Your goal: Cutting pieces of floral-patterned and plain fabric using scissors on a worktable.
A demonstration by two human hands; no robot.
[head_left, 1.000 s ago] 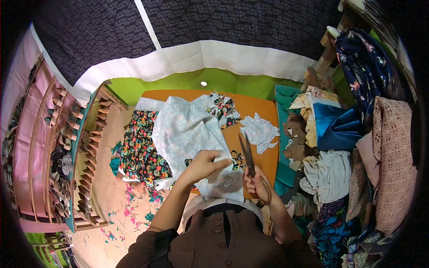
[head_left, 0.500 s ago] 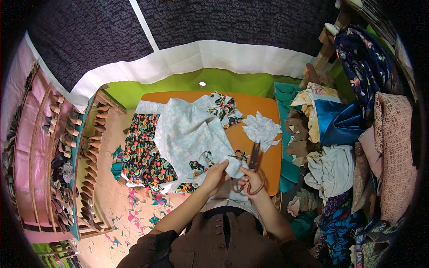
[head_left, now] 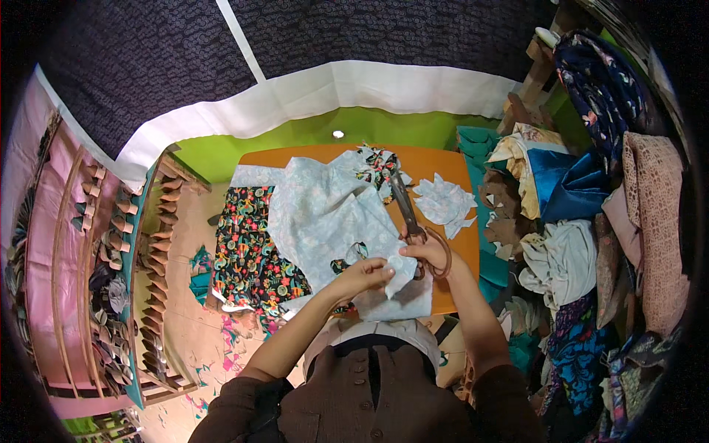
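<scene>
My left hand [head_left: 363, 277] pinches a small pale piece of fabric [head_left: 399, 273] at its left edge. The thumb and finger of my right hand [head_left: 431, 252] grip the same piece near its top. Also held in that right hand is a pair of large dark scissors [head_left: 402, 203]. The handles loop around my fingers and the blades point away over the table. A large floral cloth [head_left: 317, 214] lies to the left, mostly pale side up, with its dark printed side [head_left: 247, 247] showing at its left. Pale cut pieces [head_left: 444, 201] are heaped beyond my right hand.
Under the cloth is an orange table [head_left: 464, 166], with dark floral scraps [head_left: 373, 159] at the back. Folded and bundled fabrics [head_left: 563, 258] crowd the right side. A rack of shoe forms [head_left: 156, 258] stands left. Coloured scraps [head_left: 230, 336] litter the floor.
My right hand has moved up and right, and the scissors now tilt to the left. The small fabric piece has turned between my hands, its tip now hanging downward.
</scene>
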